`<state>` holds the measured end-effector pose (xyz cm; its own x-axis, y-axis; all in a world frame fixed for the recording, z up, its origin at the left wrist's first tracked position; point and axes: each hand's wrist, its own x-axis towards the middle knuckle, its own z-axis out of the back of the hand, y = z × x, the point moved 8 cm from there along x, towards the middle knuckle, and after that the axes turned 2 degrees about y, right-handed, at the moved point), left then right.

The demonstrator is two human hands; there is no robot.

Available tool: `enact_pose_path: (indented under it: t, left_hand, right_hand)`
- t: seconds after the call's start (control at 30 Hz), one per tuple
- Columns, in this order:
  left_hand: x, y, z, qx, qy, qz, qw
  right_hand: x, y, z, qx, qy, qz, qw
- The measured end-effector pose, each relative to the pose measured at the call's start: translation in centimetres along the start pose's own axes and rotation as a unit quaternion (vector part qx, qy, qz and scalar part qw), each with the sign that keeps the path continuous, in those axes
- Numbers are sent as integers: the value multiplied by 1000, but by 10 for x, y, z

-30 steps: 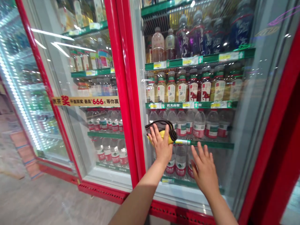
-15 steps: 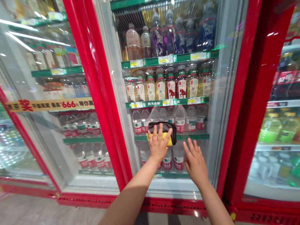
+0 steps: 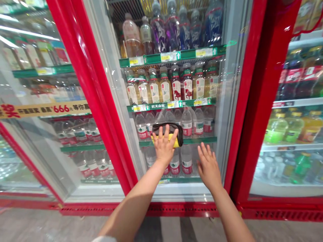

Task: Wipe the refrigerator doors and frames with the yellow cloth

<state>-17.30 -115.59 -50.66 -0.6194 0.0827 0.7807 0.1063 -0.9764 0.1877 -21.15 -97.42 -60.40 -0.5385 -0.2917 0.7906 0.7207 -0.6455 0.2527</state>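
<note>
Bare glass point(image 3: 220, 111) gives a flat way between the left hand point(image 3: 164, 148) and right hand point(image 3: 209, 169), and above both; the left red upright point(image 3: 97, 101) and right red upright point(image 3: 241, 101) bound it sideways, and the pane blocks reach to the bottles point(image 3: 186, 122) and shelves point(image 3: 202, 140) behind

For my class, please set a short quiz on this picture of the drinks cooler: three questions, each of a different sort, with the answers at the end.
1. Multiple choice. What lies under the spread fingers of the left hand?
a) a sponge
b) a folded cloth
c) a bottle cap

2. True or false. The purple bottles stand on a higher shelf than the bottles with horse labels.

3. Fill in the missing word. The door frame around the glass is coloured ____.

Key: 1 b; 2 true; 3 red.
</note>
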Motion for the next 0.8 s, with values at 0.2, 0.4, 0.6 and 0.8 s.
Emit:
enact_pose_path:
  t: [0.2, 0.4, 0.6, 0.8]
  left_hand:
    - [-39, -51, -29, -24, 21, -250, 968]
    - [-53, 17, -19, 11, 4, -139, 990]
    - [23, -62, -11, -23, -11, -80, 996]
    - [-26, -89, -34, -68, 2, -338, 939]
  right_hand:
    - [-9, -9, -6, -13, 17, -6, 1000]
    - [-13, -28, 3, -28, 28, -19, 999]
    - [-16, -37, 2, -18, -2, -42, 999]
    - [-21, -47, 2, -25, -2, -68, 997]
